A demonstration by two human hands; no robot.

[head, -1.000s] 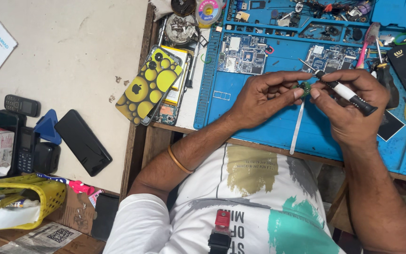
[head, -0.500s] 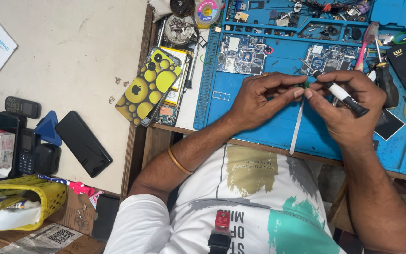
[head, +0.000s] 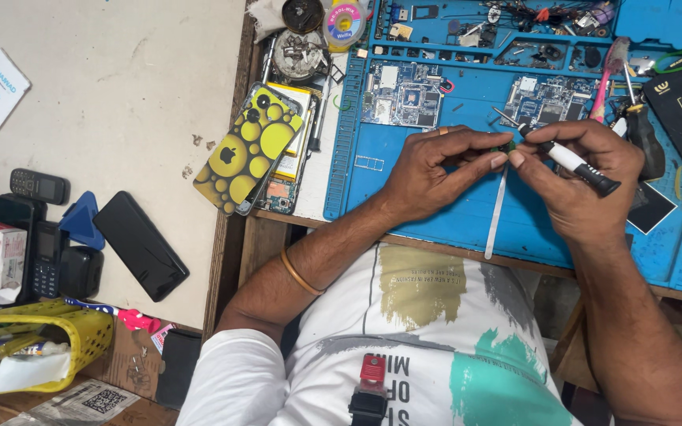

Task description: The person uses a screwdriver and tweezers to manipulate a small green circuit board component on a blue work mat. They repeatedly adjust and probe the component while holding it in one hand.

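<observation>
Your left hand (head: 436,170) pinches a small green part (head: 505,147) between thumb and fingertips, above the blue work mat (head: 436,221) near its front edge. Your right hand (head: 578,177) closes on a white-and-black screwdriver (head: 574,162), its tip meeting the green part. A thin metal pry tool (head: 497,213) lies on the mat just below your hands. Farther back, two circuit boards (head: 400,93) rest on the mat. A phone in a yellow bubble case (head: 248,148) lies beside the mat's left edge.
</observation>
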